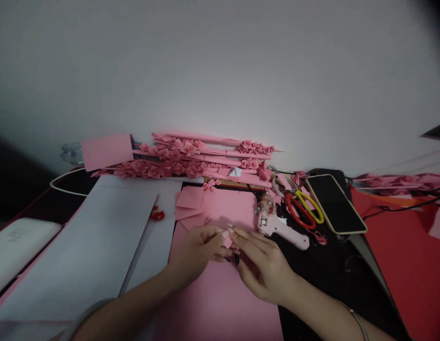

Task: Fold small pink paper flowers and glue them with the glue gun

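Observation:
A small piece of folded pink paper (227,240) is pinched between my two hands, above a large pink sheet (223,298). My left hand (200,246) grips it from the left with closed fingers. From the right, the fingertips of my right hand (260,260) press on its upper edge. Part of the folded paper is hidden behind the fingers. Just beyond my left hand lie several small pink paper squares (189,198). To the right of my right hand rests a pink glue gun (285,232), its nozzle end pointing away from me.
Pink paper flower stems (184,154) lie piled along the wall. Scissors with red and yellow handles (305,208) and a phone (335,203) are at the right, beside red sheets (400,251). White sheets (85,246) and a white box-like device (21,246) occupy the left.

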Demonstrator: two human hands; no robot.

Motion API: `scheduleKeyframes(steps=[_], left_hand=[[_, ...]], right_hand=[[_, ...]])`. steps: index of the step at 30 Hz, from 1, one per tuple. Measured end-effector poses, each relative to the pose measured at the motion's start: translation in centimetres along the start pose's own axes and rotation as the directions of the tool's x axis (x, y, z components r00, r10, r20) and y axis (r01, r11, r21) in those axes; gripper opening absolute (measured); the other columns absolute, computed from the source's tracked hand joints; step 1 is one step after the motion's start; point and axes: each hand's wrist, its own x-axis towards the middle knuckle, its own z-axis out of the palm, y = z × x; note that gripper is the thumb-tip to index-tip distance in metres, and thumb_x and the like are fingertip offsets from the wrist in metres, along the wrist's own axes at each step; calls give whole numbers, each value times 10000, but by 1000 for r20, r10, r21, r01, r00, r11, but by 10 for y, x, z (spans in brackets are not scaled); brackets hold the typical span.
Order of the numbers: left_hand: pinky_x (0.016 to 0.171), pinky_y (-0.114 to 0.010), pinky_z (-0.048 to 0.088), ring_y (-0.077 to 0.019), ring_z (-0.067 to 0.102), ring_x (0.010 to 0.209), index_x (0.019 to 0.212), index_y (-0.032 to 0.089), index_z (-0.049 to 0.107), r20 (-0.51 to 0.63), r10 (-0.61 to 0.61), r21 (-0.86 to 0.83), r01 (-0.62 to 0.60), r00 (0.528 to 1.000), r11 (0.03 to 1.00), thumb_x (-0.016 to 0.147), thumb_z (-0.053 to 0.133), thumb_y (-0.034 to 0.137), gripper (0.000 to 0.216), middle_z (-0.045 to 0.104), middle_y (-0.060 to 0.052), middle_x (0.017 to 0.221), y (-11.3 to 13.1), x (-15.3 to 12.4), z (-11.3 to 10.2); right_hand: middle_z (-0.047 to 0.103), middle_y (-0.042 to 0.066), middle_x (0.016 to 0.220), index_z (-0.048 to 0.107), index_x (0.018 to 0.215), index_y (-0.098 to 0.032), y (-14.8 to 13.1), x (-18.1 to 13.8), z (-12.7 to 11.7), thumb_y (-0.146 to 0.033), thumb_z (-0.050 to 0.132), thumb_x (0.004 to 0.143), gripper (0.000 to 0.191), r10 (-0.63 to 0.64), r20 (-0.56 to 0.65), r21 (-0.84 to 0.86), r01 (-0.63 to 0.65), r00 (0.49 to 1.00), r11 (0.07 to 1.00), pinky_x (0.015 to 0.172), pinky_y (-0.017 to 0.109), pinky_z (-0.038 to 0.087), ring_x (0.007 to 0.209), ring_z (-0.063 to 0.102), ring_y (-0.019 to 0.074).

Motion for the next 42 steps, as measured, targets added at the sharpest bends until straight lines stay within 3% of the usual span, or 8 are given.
scheduleKeyframes(steps=[9, 15, 18, 22, 24, 30, 36, 42], left_hand=[[627, -230, 519, -135, 650, 662, 684, 168, 614, 17, -15, -69, 16, 1000, 997, 724, 699, 442, 289, 637, 22, 597, -5, 7, -3], [701, -235, 517, -129, 649, 724, 771, 173, 652, 84, 26, -58, -21, 996, 998, 713, 723, 413, 257, 698, 0, 740, -4, 7, -6], [726, -266, 525, -167, 682, 796, 812, 181, 637, 84, 44, -37, -41, 996, 998, 754, 683, 406, 237, 711, -12, 821, -3, 5, -4], [719, -285, 531, -182, 702, 785, 801, 176, 590, 111, 78, 48, -83, 991, 995, 827, 587, 372, 198, 714, -35, 850, -2, 1, 0], [710, -286, 534, -177, 702, 765, 784, 176, 562, 159, 82, 83, -96, 984, 992, 836, 567, 338, 169, 714, -40, 829, -4, 0, 1], [639, -273, 531, -158, 692, 670, 772, 180, 502, 281, 37, 115, -72, 959, 991, 845, 505, 242, 96, 694, -29, 747, -9, -2, 3], [550, -225, 494, -120, 648, 562, 740, 177, 486, 341, 66, 163, -128, 938, 978, 844, 475, 175, 104, 643, 8, 640, -10, -4, 3], [545, -227, 479, -121, 637, 540, 688, 180, 479, 325, 47, 139, -97, 945, 986, 808, 529, 181, 130, 643, 16, 592, -9, -1, 3]], right_hand=[[657, 223, 1179, 560, 1208, -39, -6, 1, 0, -139, 472, 838, 393, 35, 70, -88, -29, 997, 996, 889, 438, 562, 1079, 647, 288], [630, 159, 1238, 486, 1289, -139, 1, -2, 3, -115, 488, 842, 448, 121, 77, 88, -127, 990, 988, 944, 432, 514, 1152, 594, 262], [658, 118, 1148, 468, 1258, -192, 4, -3, 5, -105, 468, 867, 400, 264, 50, 261, -268, 963, 928, 872, 363, 536, 1033, 642, 216], [616, 28, 802, 499, 969, -200, 6, 0, 7, -136, 460, 888, 110, 413, 48, 342, -404, 909, 849, 628, 261, 504, 698, 606, 154], [550, -10, 703, 476, 865, -203, 7, 2, 6, -147, 470, 889, 62, 403, 96, 327, -411, 910, 851, 553, 233, 438, 608, 533, 132], [440, -53, 579, 420, 702, -209, 11, 5, 2, -200, 461, 924, 226, 264, 263, 319, -342, 928, 884, 490, 218, 325, 510, 411, 108], [421, -57, 568, 404, 654, -207, 12, 8, -2, -195, 410, 942, 289, 182, 353, 393, -321, 918, 862, 495, 205, 327, 500, 387, 98], [472, -51, 529, 405, 630, -206, 8, 8, -2, -192, 398, 935, 305, 239, 348, 449, -385, 907, 807, 458, 198, 352, 470, 432, 96]])
